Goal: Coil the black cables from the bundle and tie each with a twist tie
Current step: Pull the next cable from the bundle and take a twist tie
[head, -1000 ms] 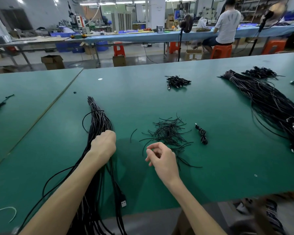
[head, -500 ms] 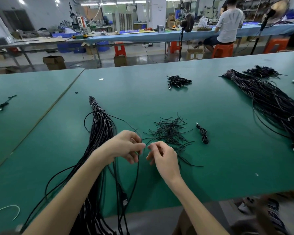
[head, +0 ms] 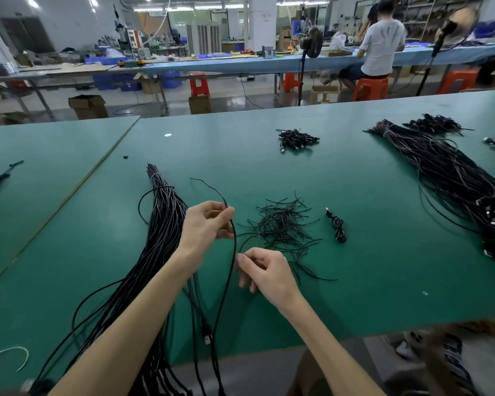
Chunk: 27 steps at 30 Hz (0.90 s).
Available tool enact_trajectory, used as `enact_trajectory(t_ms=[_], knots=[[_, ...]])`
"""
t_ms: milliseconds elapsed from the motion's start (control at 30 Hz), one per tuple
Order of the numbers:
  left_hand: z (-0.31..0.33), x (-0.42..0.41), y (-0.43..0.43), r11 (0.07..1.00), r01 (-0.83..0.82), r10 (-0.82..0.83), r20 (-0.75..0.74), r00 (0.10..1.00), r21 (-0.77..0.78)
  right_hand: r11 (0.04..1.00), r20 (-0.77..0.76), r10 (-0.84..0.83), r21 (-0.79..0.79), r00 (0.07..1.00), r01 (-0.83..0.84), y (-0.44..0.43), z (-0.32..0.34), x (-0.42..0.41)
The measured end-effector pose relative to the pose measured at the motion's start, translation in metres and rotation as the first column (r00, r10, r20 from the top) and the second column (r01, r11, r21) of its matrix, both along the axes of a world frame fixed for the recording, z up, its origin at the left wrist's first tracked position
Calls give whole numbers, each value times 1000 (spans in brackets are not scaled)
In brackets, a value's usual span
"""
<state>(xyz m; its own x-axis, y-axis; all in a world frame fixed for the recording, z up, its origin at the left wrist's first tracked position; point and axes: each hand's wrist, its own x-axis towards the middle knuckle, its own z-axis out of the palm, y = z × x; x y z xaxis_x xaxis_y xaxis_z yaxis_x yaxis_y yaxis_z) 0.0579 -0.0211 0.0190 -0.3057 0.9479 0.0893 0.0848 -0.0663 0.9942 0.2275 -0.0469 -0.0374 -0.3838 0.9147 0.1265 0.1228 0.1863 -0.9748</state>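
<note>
A long bundle of black cables (head: 163, 224) lies on the green table (head: 355, 178), running from mid-left down over the front edge. My left hand (head: 205, 227) pinches a single black cable (head: 231, 270) pulled out of the bundle and lifted above the table; its free end curves up to the left. My right hand (head: 265, 271) pinches the same cable lower down, just below the left hand. A loose pile of black twist ties (head: 283, 221) lies right of my hands. One coiled, tied cable (head: 337, 225) rests beside the pile.
A second big cable bundle (head: 455, 181) sprawls on the right. A small heap of coiled cables (head: 296, 138) sits further back, another heap (head: 435, 124) at the far right. A seated person (head: 379, 50) works at a rear bench. The table's front edge runs below my forearms.
My left hand left the bundle, pinched one cable and raised it up and to the right. My right hand moved in and took hold of the same cable below it.
</note>
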Motion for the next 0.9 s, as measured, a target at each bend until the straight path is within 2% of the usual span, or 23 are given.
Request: enact_trajectory(t_ms=[100,200,300,367,467,600,667,700,767,900], knots=[[-8,3,1,999,48,-47,-39,998,19,1000,1,28,-13,1000,-28,0,2,0],[-15,6,1,999,39,-40,5,999,29,1000,8,25,-15,1000,-25,0,2,0],[-15,8,-1,971,181,-181,19,983,-159,988,-157,-146,-62,977,138,2,0,3],[-16,4,-7,861,386,-422,-42,906,-331,964,-210,-264,-92,941,250,4,-2,5],[-13,-9,-17,615,662,-729,10,684,-429,949,-206,-315,-96,927,301,4,-4,3],[-6,-30,-22,280,837,-917,127,378,-471,935,-186,-352,-109,918,336,6,-5,3],[-8,-37,-26,193,890,-940,184,289,-413,932,-180,-359,-112,916,344,7,-6,3],[-10,-39,-27,204,904,-939,185,289,-377,933,-172,-359,-106,917,345,7,-6,3],[-15,-40,-27,294,911,-920,173,351,-289,937,-132,-350,-66,927,344,7,-6,1],[-22,-35,-18,604,794,-768,214,603,-71,957,-8,-288,32,958,288,7,-6,-3]])
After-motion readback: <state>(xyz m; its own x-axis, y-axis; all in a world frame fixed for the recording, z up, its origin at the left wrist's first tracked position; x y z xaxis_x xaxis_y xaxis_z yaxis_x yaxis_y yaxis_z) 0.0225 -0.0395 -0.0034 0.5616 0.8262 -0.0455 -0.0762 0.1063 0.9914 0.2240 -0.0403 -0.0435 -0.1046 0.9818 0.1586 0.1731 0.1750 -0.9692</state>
